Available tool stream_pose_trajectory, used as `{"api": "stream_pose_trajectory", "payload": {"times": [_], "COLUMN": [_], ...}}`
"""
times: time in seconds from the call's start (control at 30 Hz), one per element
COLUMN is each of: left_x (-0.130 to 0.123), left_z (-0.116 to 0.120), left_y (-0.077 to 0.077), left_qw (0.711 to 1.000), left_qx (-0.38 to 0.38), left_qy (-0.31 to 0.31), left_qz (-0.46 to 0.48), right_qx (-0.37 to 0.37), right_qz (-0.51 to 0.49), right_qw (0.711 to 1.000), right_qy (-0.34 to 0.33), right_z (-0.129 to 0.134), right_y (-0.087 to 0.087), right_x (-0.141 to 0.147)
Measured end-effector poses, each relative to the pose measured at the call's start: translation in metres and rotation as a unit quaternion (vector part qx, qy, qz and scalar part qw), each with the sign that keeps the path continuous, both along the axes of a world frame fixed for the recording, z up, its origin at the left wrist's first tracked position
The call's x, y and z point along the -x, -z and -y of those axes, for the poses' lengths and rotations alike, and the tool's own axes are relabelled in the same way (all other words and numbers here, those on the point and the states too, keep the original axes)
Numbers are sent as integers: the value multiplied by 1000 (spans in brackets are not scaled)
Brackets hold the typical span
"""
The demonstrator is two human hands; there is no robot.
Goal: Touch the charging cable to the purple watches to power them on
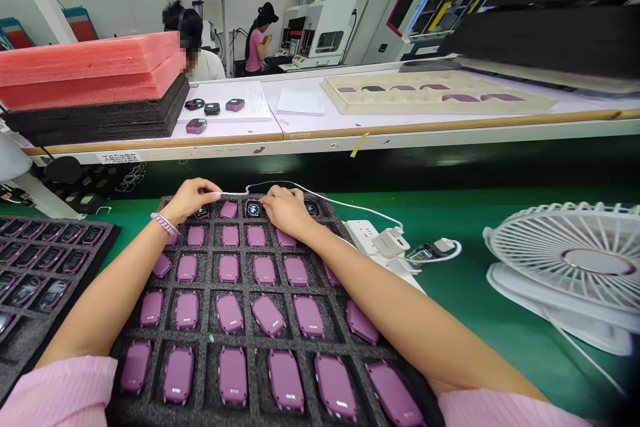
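My left hand [197,197] is pinched on the end of a thin white cable [234,193] above the far edge of a black foam tray [203,340]. Below that hand, a smartwatch with a lit screen [202,211] is partly covered. With fingers bent together, my right hand [287,210] grips the right edge of another lit smartwatch [253,208] in the far row; its fingertips are partly hidden. Between the hands lies a purple watch case [229,209]. Several more purple watch cases [233,373] lie back up in the tray's compartments.
On the right are a power strip [364,235], a charger plug [391,242] and a white fan [565,260]. A second foam tray [107,240] holds watches at left. The raised shelf [240,140] carries red foam [90,70] and a cream tray [345,101]. Two people work beyond.
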State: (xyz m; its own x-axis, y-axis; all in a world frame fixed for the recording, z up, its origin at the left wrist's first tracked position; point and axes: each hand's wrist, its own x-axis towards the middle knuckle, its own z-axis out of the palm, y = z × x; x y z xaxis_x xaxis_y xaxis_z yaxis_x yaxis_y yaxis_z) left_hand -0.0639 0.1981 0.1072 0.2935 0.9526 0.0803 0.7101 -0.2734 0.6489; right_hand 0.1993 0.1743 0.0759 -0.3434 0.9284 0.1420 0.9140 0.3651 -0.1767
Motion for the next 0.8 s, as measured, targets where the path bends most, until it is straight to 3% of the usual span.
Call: {"api": "stream_pose_trajectory", "payload": {"times": [0.13,0.37,0.47,0.63,0.8], "left_x": [-22,-33,-33,-17,-9], "left_z": [11,14,11,4,2], "left_y": [2,-1,-4,-7,6], "left_qw": [992,961,958,982,990], "left_qx": [-23,-108,-111,-66,-2], "left_qy": [107,170,168,117,110], "left_qz": [-68,-191,-204,-132,-93], "right_qx": [10,8,5,-3,-42], "right_qz": [3,8,11,17,18], "right_qw": [1000,1000,1000,1000,999], "right_qy": [5,3,5,8,26], "right_z": [0,0,0,2,1], "right_y": [-1,-2,-3,-3,-16], "right_x": [0,-1,-1,3,2]}}
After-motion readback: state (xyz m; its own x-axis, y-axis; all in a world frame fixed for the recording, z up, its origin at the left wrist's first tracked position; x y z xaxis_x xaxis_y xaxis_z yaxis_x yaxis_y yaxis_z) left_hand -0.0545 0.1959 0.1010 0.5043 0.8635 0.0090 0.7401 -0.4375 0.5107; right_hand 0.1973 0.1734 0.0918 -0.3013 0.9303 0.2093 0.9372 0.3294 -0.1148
